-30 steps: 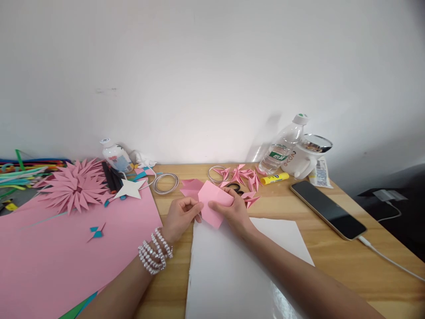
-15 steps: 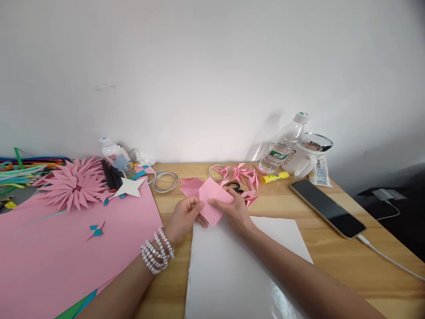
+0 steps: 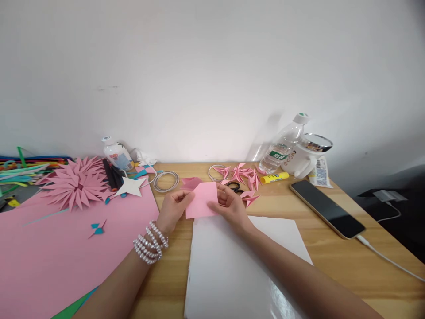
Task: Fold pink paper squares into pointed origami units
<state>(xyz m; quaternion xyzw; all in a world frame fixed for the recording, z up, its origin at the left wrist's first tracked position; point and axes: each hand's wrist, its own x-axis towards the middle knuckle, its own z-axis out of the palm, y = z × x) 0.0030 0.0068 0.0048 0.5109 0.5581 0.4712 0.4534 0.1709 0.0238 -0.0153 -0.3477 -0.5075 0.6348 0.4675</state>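
- We hold a small pink paper square [image 3: 201, 200] between both hands, just above the far edge of the white sheet [image 3: 239, 266] on the wooden table [image 3: 332, 261].
- Left hand [image 3: 172, 208]: fingers curled, thumb and fingertips pinching the square's left edge. A pearl bracelet [image 3: 150, 243] sits on that wrist.
- Right hand [image 3: 230, 206]: fingers bent and pressed together, pinching the right edge; the thumb side is partly hidden behind the paper.
- A grip on opposite edges keeps the square flat and facing us, likely so corners can be lined up.
- The white sheet lies directly under the hands, probably as a clean work surface.
- More pink paper [image 3: 191, 181] lies just behind the square, near at hand.
- Folded pink pieces [image 3: 245, 175] are clustered past the right hand, with scissors [image 3: 235, 187] and a yellow glue stick [image 3: 275, 178] beside them.
- To the left: a big pink sheet [image 3: 66, 248] carrying a spiky pink paper flower [image 3: 75, 181] and a white paper star [image 3: 131, 187].
- Water bottle [image 3: 282, 146] and phone [image 3: 327, 208] are parked to the right, well apart from the hands.
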